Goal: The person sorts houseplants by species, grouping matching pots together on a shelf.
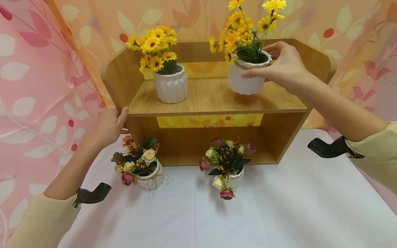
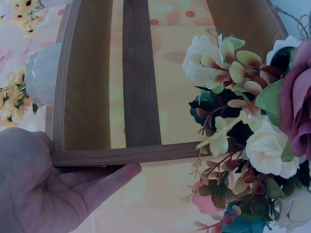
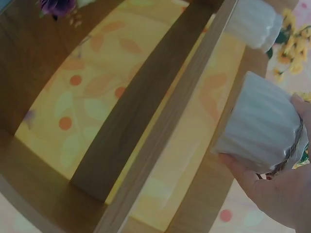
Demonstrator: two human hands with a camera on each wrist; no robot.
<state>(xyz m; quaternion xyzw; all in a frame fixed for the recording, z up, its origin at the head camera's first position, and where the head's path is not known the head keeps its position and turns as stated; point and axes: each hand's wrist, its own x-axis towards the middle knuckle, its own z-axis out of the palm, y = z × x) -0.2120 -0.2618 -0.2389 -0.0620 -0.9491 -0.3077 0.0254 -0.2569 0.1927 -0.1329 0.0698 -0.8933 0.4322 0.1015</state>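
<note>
In the head view a two-tier wooden shelf [image 1: 217,111] stands on the white cloth. My left hand [image 1: 108,126] grips its left side panel, thumb at the front edge and fingers along the outer face, as the left wrist view also shows. My right hand [image 1: 286,67] holds a white pot of yellow flowers [image 1: 246,81] by its sides, over the right part of the upper board. Below that pot lies a shadow, and its base looks slightly raised and tilted. The right wrist view shows the thumb against the held white pot [image 3: 265,121], with twine round its rim.
Another white pot of yellow flowers [image 1: 171,86] stands on the upper board's left part. Before the lower tier, on the white cloth [image 1: 198,220], sit two rose pots: one at left [image 1: 151,177] and one near the middle [image 1: 236,179]. A patterned curtain [image 1: 37,86] hangs behind.
</note>
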